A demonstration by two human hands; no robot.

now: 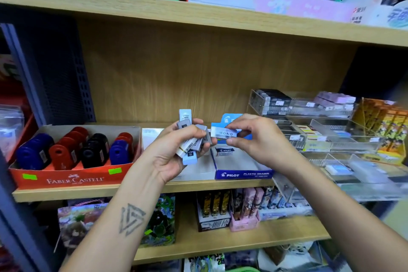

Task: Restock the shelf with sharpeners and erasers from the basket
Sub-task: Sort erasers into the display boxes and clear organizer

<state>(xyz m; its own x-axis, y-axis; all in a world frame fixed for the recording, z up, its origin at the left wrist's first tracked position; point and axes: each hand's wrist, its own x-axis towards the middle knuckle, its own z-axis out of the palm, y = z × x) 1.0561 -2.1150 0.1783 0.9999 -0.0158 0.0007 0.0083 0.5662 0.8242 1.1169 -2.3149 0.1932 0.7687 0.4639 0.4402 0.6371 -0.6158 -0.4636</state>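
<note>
My left hand (174, 152) grips a bunch of several small wrapped erasers (191, 139) in grey, white and pale blue sleeves, held over the middle shelf (88, 192). My right hand (256, 139) pinches one white Mono eraser (224, 134) by its right end, just right of the bunch. Below it stands a blue and white Pilot eraser box (240, 172) with one Pilot eraser (225, 151) lying inside. A red Faber-Castell box (75, 180) on the left holds blue, red and black sharpeners (66, 152). No basket is in view.
A white box (198, 172) sits between the red box and the Pilot box, partly behind my left hand. Clear acrylic tiered trays (331, 139) with erasers fill the shelf's right side. Shelves above and below carry boxed stationery. A dark perforated upright (50, 68) stands at the left.
</note>
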